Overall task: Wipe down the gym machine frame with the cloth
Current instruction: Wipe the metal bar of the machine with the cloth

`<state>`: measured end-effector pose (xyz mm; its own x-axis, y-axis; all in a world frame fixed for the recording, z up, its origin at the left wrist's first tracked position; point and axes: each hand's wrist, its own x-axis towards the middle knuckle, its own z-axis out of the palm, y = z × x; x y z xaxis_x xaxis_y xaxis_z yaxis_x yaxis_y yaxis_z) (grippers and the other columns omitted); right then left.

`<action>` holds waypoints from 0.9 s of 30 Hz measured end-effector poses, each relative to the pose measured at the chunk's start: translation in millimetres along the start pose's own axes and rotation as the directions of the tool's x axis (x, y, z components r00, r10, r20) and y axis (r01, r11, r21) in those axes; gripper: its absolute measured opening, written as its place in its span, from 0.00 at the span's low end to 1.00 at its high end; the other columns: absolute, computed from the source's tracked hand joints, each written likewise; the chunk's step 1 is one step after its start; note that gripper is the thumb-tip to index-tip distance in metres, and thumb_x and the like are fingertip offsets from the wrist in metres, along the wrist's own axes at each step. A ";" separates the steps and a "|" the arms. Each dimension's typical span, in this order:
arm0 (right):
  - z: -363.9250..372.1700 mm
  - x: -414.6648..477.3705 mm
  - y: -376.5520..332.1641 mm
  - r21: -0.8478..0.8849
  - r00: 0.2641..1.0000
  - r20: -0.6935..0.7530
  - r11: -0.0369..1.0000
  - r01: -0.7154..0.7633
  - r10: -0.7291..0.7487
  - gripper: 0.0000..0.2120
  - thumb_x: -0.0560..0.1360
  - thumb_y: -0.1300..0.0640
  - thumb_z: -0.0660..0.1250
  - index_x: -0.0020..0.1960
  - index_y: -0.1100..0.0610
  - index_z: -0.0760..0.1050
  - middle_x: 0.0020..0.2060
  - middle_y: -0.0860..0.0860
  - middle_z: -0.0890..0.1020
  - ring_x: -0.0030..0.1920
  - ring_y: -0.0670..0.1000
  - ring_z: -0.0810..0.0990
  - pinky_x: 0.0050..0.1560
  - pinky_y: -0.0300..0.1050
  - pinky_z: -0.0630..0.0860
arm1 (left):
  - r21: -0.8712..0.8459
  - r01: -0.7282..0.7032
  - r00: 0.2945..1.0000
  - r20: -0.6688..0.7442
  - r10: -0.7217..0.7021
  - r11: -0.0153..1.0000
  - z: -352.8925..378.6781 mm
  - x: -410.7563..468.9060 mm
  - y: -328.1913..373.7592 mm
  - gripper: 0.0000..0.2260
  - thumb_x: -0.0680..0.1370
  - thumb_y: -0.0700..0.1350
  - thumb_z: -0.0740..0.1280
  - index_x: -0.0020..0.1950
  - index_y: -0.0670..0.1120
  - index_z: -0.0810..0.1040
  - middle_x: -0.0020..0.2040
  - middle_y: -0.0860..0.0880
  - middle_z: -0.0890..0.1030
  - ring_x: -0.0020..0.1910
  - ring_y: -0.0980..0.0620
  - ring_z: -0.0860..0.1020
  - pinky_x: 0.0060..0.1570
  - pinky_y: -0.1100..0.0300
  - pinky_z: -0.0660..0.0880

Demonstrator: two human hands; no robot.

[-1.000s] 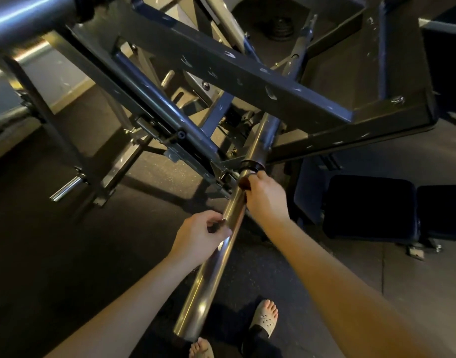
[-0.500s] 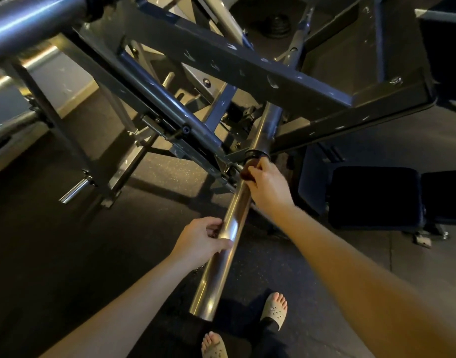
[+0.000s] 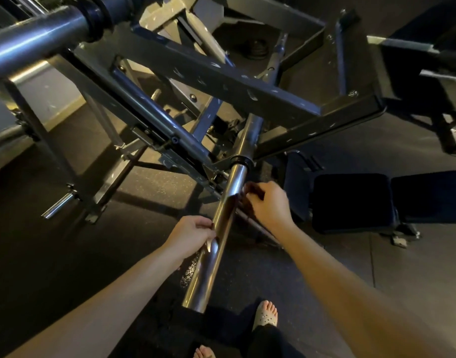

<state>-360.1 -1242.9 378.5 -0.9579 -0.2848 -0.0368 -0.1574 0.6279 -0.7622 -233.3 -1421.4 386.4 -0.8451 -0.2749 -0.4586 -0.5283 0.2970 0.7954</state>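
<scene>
Underfoot on the black rubber gym floor (image 3: pixel 66 254), a person in pale perforated clogs (image 3: pixel 266 316) stands square to the open end of a long chrome bar sleeve (image 3: pixel 209 264), which juts from the machine towards the camera. Both bare arms reach forward, one hand to each side of the sleeve. The left hand (image 3: pixel 189 237) sits lower, its fingers (image 3: pixel 205 226) curled and pinching at the sleeve's left edge. The right hand (image 3: pixel 269 205) sits higher, its fingers (image 3: pixel 250 189) clenched just beside the right edge. Between them a dark reddish cloth (image 3: pixel 240 204) appears to pass round the chrome, one end in each grip, though the dim light leaves its outline hard to make out. Held this way, the cloth would hug the round tube, likely so that it can be drawn along or sawed around it. A speckled patch below the left hand may be hanging fabric or a reflection; it cannot be told. Just beyond the hands, a black collar ring (image 3: pixel 239 160) marks where the sleeve meets the grey painted steel frame (image 3: pixel 221 81), whose chipped beams cross above and, by the look of it, have yet to be wiped. A black padded seat (image 3: pixel 351 202) stands to the right, a second chrome bar (image 3: pixel 35 40) runs across the upper left, and dark weight plates (image 3: pixel 258 49) lie on the floor furthest off.
</scene>
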 end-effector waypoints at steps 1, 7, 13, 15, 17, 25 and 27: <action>5.0 11.0 1.4 0.037 0.998 -0.003 0.997 -0.066 0.066 0.05 0.81 0.56 0.67 0.55 0.50 0.80 0.48 0.45 0.80 0.46 0.41 0.80 0.55 0.45 0.81 | 0.008 0.007 1.000 -0.009 -0.006 1.000 0.3 0.1 -0.7 0.13 0.78 0.42 0.72 0.62 0.52 0.80 0.52 0.54 0.82 0.52 0.60 0.79 0.46 0.65 0.72; 22.7 -3.7 8.8 -0.001 0.935 0.354 1.000 -0.012 0.011 0.10 0.80 0.59 0.68 0.61 0.53 0.81 0.54 0.49 0.84 0.54 0.47 0.82 0.60 0.49 0.80 | 0.072 0.042 0.999 -0.023 -0.040 0.996 1.4 4.0 5.0 0.13 0.78 0.45 0.73 0.61 0.53 0.81 0.54 0.53 0.84 0.54 0.59 0.81 0.60 0.57 0.76; -58.7 26.4 15.8 0.187 0.846 0.526 0.982 -0.015 -0.087 0.06 0.76 0.61 0.74 0.46 0.50 0.84 0.39 0.47 0.86 0.44 0.46 0.85 0.49 0.44 0.81 | 0.043 -0.084 0.950 -0.297 0.093 0.996 26.0 4.7 56.2 0.12 0.78 0.45 0.73 0.61 0.54 0.80 0.55 0.57 0.82 0.55 0.61 0.80 0.57 0.63 0.77; -88.3 40.5 12.1 0.254 0.876 0.472 0.967 -0.027 -0.100 0.04 0.75 0.61 0.75 0.50 0.56 0.84 0.43 0.52 0.86 0.45 0.49 0.86 0.46 0.41 0.82 | 0.070 -0.177 0.912 -0.362 0.190 0.982 40.7 7.4 83.5 0.11 0.77 0.47 0.74 0.59 0.56 0.81 0.53 0.58 0.83 0.54 0.61 0.80 0.56 0.63 0.77; -115.7 50.9 6.5 0.305 0.883 0.448 0.952 -0.003 -0.141 0.05 0.76 0.62 0.74 0.51 0.59 0.83 0.43 0.52 0.86 0.42 0.44 0.85 0.39 0.35 0.79 | 0.081 -0.258 0.890 -0.368 0.269 0.963 55.2 10.8 111.7 0.11 0.76 0.48 0.75 0.58 0.57 0.82 0.53 0.60 0.83 0.54 0.63 0.80 0.57 0.65 0.76; -208.0 90.4 10.2 0.468 0.889 0.404 0.884 0.001 -0.215 0.06 0.80 0.59 0.69 0.55 0.55 0.83 0.46 0.50 0.87 0.48 0.50 0.87 0.50 0.52 0.85 | 0.307 -0.473 0.748 -0.355 0.561 0.826 114.3 28.8 218.2 0.15 0.73 0.54 0.74 0.59 0.55 0.80 0.54 0.61 0.78 0.58 0.60 0.77 0.57 0.72 0.73; -221.5 99.1 10.8 0.468 0.895 0.383 0.883 0.027 -0.230 0.06 0.80 0.58 0.69 0.56 0.52 0.82 0.47 0.49 0.87 0.49 0.48 0.87 0.51 0.50 0.84 | 0.301 -0.490 0.741 -0.350 0.573 0.818 122.8 36.5 233.7 0.15 0.73 0.54 0.74 0.59 0.56 0.80 0.54 0.62 0.78 0.57 0.62 0.77 0.56 0.73 0.73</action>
<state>-509.9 -1103.9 509.7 -0.7289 -0.6765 -0.1046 -0.0527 0.2078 -0.9767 -397.8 -1249.7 506.9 -0.9001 -0.3539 0.2543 -0.0432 0.6531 0.7560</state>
